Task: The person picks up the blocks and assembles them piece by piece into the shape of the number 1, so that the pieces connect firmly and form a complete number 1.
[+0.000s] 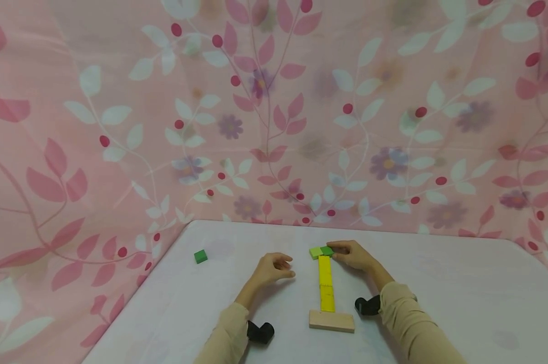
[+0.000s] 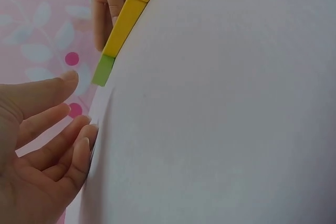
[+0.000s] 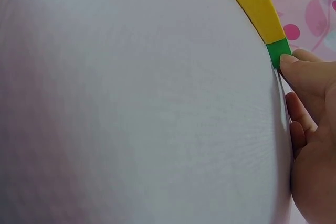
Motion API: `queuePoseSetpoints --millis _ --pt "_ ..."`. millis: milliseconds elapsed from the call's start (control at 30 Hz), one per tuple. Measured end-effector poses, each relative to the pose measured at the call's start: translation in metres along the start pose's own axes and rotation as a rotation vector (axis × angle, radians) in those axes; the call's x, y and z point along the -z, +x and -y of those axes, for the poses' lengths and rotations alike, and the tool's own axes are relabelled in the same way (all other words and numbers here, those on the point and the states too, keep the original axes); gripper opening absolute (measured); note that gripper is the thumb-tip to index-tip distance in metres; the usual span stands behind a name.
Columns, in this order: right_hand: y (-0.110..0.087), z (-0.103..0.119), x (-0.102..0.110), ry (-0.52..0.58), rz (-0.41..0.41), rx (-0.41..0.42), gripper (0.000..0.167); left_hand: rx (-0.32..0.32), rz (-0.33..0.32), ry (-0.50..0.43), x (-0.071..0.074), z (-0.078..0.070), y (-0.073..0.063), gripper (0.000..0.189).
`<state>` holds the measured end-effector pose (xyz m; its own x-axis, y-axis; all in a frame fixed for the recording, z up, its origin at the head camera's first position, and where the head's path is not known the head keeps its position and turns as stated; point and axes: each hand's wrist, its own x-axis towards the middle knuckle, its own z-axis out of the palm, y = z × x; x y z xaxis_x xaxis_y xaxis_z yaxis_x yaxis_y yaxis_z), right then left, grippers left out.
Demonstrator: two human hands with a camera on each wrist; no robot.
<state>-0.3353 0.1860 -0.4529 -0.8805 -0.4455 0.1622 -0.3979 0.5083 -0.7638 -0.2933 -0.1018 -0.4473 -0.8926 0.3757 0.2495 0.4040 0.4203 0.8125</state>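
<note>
My right hand (image 1: 355, 256) pinches a dark green block (image 1: 327, 251) between thumb and fingers; the right wrist view shows the thumb on the same green block (image 3: 277, 52). Against its left side sits a light green block (image 1: 315, 253), also seen at the end of the yellow row in the left wrist view. Both green blocks lie at the far end of a line of yellow blocks (image 1: 326, 280). A plain wooden block (image 1: 331, 321) lies crosswise at the near end. To the left of the row, my left hand (image 1: 271, 268) holds nothing, its fingers loosely bent.
Another green block (image 1: 201, 257) lies apart, toward the left of the white table (image 1: 460, 293). A pink floral cloth (image 1: 274, 126) hangs behind the table's far edge. Black wrist-worn devices stick out inward from both forearms.
</note>
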Motion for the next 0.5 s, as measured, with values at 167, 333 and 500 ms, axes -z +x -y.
queuePoseSetpoints --millis 167,333,500 --pt "-0.001 -0.001 -0.001 -0.029 -0.005 0.015 0.039 0.000 0.035 0.012 0.009 -0.001 -0.012 0.038" --pt "-0.001 -0.001 -0.001 -0.034 -0.011 0.052 0.039 0.006 0.056 -0.020 0.017 0.000 -0.024 0.038" --pt "0.000 0.000 -0.001 0.015 -0.011 0.021 0.039 0.022 0.078 -0.031 0.025 0.001 -0.032 0.039"
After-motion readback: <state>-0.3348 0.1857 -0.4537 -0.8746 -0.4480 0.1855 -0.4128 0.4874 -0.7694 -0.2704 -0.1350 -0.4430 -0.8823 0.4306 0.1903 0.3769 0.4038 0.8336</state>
